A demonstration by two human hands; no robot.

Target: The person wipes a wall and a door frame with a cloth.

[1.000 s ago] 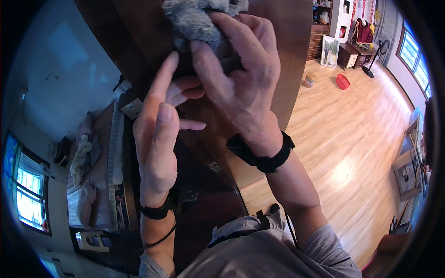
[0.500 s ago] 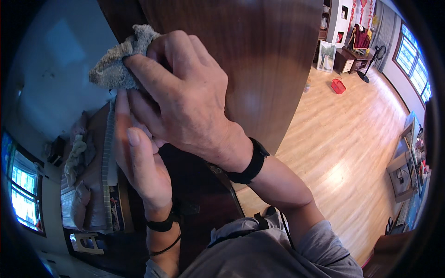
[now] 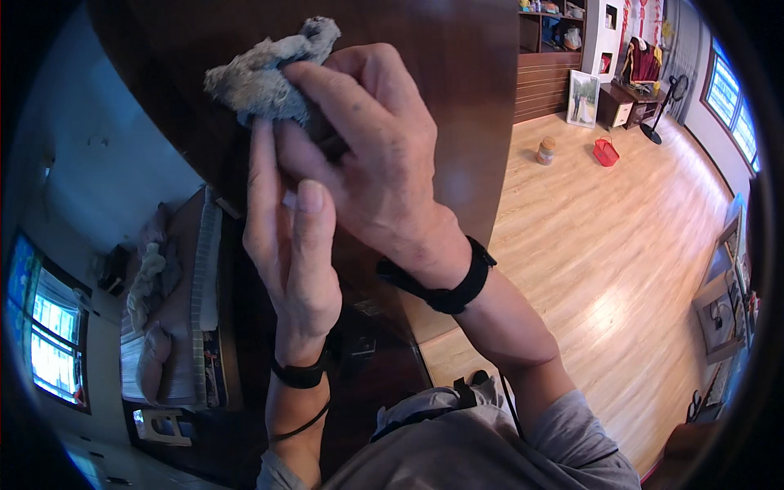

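Note:
A dark brown wooden door (image 3: 478, 73) stands upright before me. My right hand (image 3: 384, 147) grips a bunched, fuzzy grey cleaning cloth (image 3: 265, 77) in front of the door's left part. Just below and to the left is my left hand (image 3: 290, 253), its fingers stretched upward and its thumb apart. The left fingertips reach the underside of the cloth; whether they press on it or on the door, I cannot tell. Part of the left fingers is hidden behind the right hand. Black bands circle both wrists.
To the left, a bed (image 3: 175, 327) with crumpled bedding stands in a dim room, a white stool (image 3: 163, 426) near its foot. On the right's wooden floor are a red basket (image 3: 605, 153), a lidded jar (image 3: 545, 151), a framed picture (image 3: 582, 98) and a black fan (image 3: 665, 110).
Both hands and the cloth have moved right and the cloth slightly up across the view. The door's right edge has shifted left, so the jar on the floor shows more fully.

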